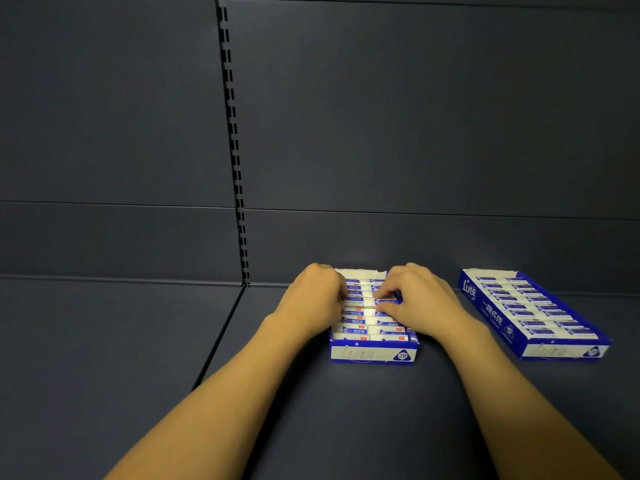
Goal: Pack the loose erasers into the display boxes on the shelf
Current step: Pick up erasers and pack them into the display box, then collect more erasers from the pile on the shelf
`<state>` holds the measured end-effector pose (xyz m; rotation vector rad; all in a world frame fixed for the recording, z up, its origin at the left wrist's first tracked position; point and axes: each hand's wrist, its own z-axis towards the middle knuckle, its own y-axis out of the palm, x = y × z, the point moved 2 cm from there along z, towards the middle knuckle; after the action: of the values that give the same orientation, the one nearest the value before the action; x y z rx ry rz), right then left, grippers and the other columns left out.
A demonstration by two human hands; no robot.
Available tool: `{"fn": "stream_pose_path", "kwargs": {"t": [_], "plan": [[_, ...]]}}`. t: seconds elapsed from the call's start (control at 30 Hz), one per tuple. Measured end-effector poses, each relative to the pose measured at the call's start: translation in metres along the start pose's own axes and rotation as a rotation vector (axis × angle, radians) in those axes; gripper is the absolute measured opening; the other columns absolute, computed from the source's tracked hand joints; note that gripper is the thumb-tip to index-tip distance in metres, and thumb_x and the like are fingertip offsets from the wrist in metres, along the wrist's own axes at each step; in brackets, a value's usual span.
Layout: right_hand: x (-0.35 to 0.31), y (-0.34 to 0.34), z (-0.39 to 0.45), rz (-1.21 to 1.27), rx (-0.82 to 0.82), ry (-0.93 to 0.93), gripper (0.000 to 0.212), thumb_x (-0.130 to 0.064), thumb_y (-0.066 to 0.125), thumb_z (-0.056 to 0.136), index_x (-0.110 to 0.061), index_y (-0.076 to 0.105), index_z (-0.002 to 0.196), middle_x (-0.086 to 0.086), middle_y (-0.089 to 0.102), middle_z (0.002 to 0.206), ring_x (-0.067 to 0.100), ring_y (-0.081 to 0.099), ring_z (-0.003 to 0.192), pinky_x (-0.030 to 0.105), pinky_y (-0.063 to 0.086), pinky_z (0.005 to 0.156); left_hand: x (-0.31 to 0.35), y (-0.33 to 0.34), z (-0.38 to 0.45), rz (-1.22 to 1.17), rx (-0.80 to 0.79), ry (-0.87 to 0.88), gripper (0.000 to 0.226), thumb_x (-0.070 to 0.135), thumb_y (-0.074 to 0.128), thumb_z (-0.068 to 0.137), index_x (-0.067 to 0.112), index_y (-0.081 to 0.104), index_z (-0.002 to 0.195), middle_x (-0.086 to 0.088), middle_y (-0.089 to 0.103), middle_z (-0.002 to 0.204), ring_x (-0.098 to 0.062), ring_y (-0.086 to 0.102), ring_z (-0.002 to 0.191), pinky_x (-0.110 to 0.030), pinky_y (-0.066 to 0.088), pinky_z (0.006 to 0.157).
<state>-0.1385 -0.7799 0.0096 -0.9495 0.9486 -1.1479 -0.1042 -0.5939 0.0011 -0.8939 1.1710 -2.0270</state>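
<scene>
A blue and white display box (372, 355) stands on the dark shelf in front of me, filled with two rows of wrapped erasers. My right hand (415, 299) pinches one blue and white eraser (387, 301) in the box's right row, thumb and fingers curled around it. My left hand (317, 299) lies against the left side of the box, its curled fingers on the erasers of the left row; its fingertips are hidden. A second display box (491, 310), also full of erasers, lies angled at the right.
The dark shelf (346, 410) has a seam (221, 336) running left of the boxes. The back panel rises behind, with a slotted upright (235, 150). No loose erasers show on the shelf surface.
</scene>
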Motion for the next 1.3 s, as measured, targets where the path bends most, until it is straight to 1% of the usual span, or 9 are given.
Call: {"fn": "stream_pose_path", "kwargs": {"t": [0.27,0.4,0.53,0.67,0.8,0.93,1.07,1.17,1.3], "plan": [[0.000,0.001,0.000,-0.032,-0.006,-0.033,0.030,-0.043,0.070,0.091,-0.031,0.072,0.118,-0.013,0.059,0.122,0.001,0.042,0.101,0.024,0.048,0.082,-0.001,0.002,0.001,-0.038,0.014,-0.016,0.022,0.020,0.069,0.094,0.016,0.076,0.114,-0.002,0.065,0.119,-0.016,0.059,0.111,-0.032,0.055,0.095],[0.000,0.002,-0.001,-0.026,0.002,-0.037,0.028,-0.043,0.069,0.091,-0.031,0.072,0.117,-0.014,0.059,0.122,0.002,0.045,0.103,0.025,0.050,0.083,-0.003,0.004,0.001,-0.071,0.007,-0.034,0.020,0.018,0.071,0.092,0.016,0.076,0.111,-0.002,0.064,0.118,-0.015,0.059,0.111,-0.031,0.054,0.094],[0.000,0.001,-0.002,-0.014,0.005,-0.041,0.031,-0.043,0.070,0.091,-0.031,0.071,0.119,-0.014,0.060,0.123,0.005,0.050,0.111,0.026,0.051,0.085,-0.005,0.001,0.002,-0.136,-0.020,-0.086,0.019,0.016,0.074,0.087,0.016,0.077,0.107,-0.002,0.064,0.116,-0.014,0.061,0.101,-0.027,0.055,0.086],[0.004,-0.004,-0.005,0.071,0.020,-0.015,0.034,-0.046,0.070,0.089,-0.031,0.069,0.120,-0.014,0.063,0.115,0.004,0.051,0.103,0.024,0.048,0.080,-0.007,-0.008,-0.001,-0.233,-0.040,-0.120,0.026,0.023,0.079,0.085,0.017,0.074,0.110,0.007,0.059,0.106,-0.005,0.057,0.082,-0.008,0.041,0.062],[0.012,-0.019,-0.006,0.226,0.144,0.040,0.021,-0.038,0.068,0.092,-0.028,0.072,0.110,-0.014,0.064,0.106,0.005,0.057,0.100,0.027,0.050,0.080,-0.016,-0.027,-0.003,-0.245,0.016,-0.132,0.023,0.025,0.074,0.090,0.018,0.075,0.112,0.005,0.061,0.105,-0.004,0.056,0.083,-0.007,0.038,0.063],[0.010,-0.036,0.000,0.287,0.203,0.085,0.015,-0.029,0.067,0.094,-0.028,0.073,0.107,-0.012,0.066,0.106,0.006,0.059,0.095,0.027,0.050,0.080,-0.031,-0.054,-0.008,-0.143,0.066,-0.201,0.024,0.015,0.066,0.091,0.014,0.075,0.113,-0.003,0.069,0.106,-0.012,0.060,0.089,-0.012,0.038,0.076],[-0.014,-0.041,0.008,0.182,0.051,0.057,0.023,-0.028,0.065,0.093,-0.026,0.068,0.116,-0.008,0.066,0.106,0.011,0.062,0.093,0.033,0.055,0.081,-0.052,-0.073,-0.018,-0.024,0.008,-0.296,0.021,0.016,0.062,0.090,0.015,0.073,0.108,-0.006,0.072,0.109,-0.024,0.067,0.100,-0.032,0.054,0.088],[-0.040,-0.041,0.014,0.092,-0.030,0.010,0.030,-0.028,0.066,0.090,-0.025,0.064,0.119,-0.004,0.065,0.112,0.017,0.063,0.097,0.036,0.056,0.082,-0.059,-0.089,-0.033,0.083,-0.019,-0.365,0.014,0.014,0.059,0.089,0.018,0.068,0.099,-0.005,0.066,0.104,-0.026,0.064,0.089,-0.042,0.059,0.082],[-0.069,-0.038,0.017,0.014,-0.097,-0.041,0.026,-0.026,0.063,0.089,-0.018,0.062,0.114,0.002,0.067,0.109,0.022,0.065,0.094,0.040,0.058,0.082,-0.056,-0.111,-0.058,0.249,0.019,-0.438,0.013,0.015,0.055,0.089,0.015,0.063,0.098,-0.004,0.062,0.096,-0.028,0.062,0.081,-0.037,0.056,0.069]]}}
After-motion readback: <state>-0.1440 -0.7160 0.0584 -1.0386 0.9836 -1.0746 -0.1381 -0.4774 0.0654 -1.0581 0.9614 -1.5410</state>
